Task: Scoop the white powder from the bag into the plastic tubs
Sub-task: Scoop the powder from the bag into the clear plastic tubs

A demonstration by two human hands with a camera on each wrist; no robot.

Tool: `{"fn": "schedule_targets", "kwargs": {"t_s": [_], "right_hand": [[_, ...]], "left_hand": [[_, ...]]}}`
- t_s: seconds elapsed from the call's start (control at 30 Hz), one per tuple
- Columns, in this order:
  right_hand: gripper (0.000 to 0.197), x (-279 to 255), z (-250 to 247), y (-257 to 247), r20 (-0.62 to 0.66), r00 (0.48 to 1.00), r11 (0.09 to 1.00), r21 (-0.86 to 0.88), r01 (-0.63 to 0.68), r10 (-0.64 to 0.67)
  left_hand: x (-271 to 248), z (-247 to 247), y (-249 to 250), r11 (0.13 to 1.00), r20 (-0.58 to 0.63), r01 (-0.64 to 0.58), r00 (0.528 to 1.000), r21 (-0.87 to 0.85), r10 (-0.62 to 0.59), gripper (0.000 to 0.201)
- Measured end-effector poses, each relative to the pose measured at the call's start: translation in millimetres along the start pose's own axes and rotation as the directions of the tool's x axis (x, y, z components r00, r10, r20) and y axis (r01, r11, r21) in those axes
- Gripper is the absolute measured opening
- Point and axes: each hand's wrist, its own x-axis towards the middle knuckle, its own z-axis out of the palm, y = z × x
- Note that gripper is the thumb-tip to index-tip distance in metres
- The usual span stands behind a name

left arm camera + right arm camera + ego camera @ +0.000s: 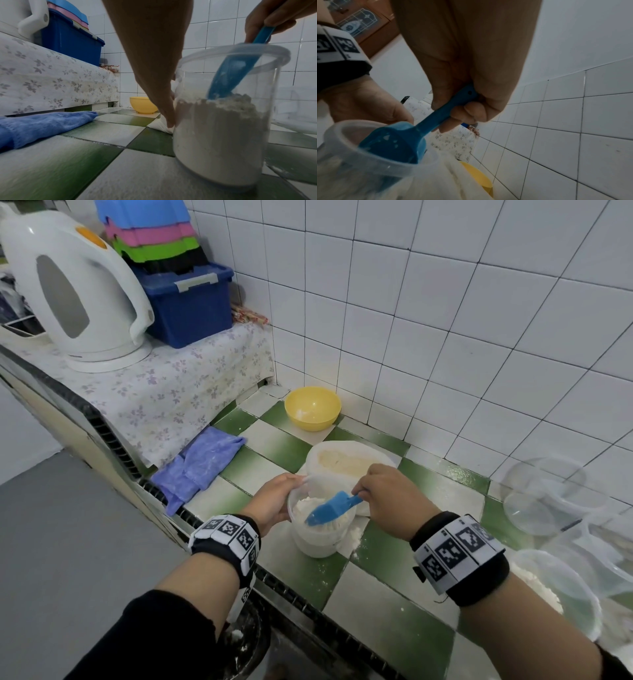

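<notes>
- The left hand point(274, 501) held the clear plastic tub point(320, 537) at its left side near the rim, with the fingers curved around the wall.
- The tub stood upright on the green and white tiled counter point(387, 607), and white powder point(221, 129) filled it to well above half its height.
- The right hand point(390, 496) gripped the handle of a blue scoop point(330, 508), with the fingers folded around it.
- The bowl of the scoop was inside the mouth of the tub, tilted downward, and its tip touched the top of the powder.
- The white bag point(346, 460) lay just behind the tub, open at the top, with pale powder visible inside.
- Some powder was spilled on the counter beside the tub.
- A yellow bowl point(312, 408) stood in the corner by the tiled wall, behind the bag.
- A blue cloth point(197, 465) lay on the counter to the left, near the edge.
- More clear tubs point(555, 587) were at the right side of the counter; one of them had powder in it.
- A white kettle point(73, 289) and a dark blue box point(190, 306) stood on a raised surface with a flowered cover.
</notes>
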Motion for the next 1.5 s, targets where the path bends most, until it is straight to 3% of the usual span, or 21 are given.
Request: {"fn": "schedule_targets", "kwargs": {"t_s": [0.1,0.17,0.3,0.37,0.43,0.6,0.7,0.87,1.0,1.17,1.5], "right_hand": [[0.031,1,-14,4,-0.008,1.0,0.999,0.041,-0.03,0.03],[0.03,1,-23,10,-0.026,0.991,0.976,0.182,-0.123,0.13],[0.025,-1,-39,29,-0.059,0.957,0.853,0.472,-0.223,0.283],[0.022,1,-43,40,-0.098,0.939,0.817,0.528,-0.231,0.329],[0.022,7,-41,52,-0.137,0.925,0.849,0.46,-0.258,0.355],[0.025,27,-17,66,-0.173,0.928,0.944,0.055,-0.326,0.33],[0.026,40,2,67,-0.13,0.944,0.932,-0.168,-0.322,0.303],[0.02,55,23,63,-0.12,0.953,0.909,-0.286,-0.303,0.28],[0.017,65,34,63,-0.073,0.96,0.912,-0.302,-0.278,0.269],[0.027,76,35,60,0.011,0.974,0.936,-0.28,-0.214,0.226],[0.031,76,29,44,0.055,0.951,0.952,0.013,-0.307,0.305]], "left_hand": [[2,0,0,0.999,-0.003,0.005,1.0,0.032,-0.005,0.014],[3,-1,1,0.999,-0.016,0.007,1.0,0.051,-0.006,0.014],[6,-2,3,0.994,-0.028,-0.01,1.0,0.112,0.013,0.025],[8,-3,5,0.99,-0.007,-0.034,0.999,0.136,0.035,0.03],[10,-4,7,0.987,0.017,-0.046,0.999,0.151,0.044,0.039],[17,-7,12,0.98,0.109,-0.016,0.994,0.198,-0.006,0.055],[24,-10,11,0.974,0.134,-0.03,0.991,0.223,-0.001,0.067],[24,-7,12,0.97,0.149,-0.053,0.989,0.237,0.018,0.072],[29,-10,11,0.98,0.143,-0.001,0.989,0.198,-0.028,0.067],[35,-13,9,0.983,0.11,0.031,0.993,0.181,-0.052,0.051],[41,-17,4,0.992,0.18,0.039,0.982,0.117,-0.06,0.056]]}}
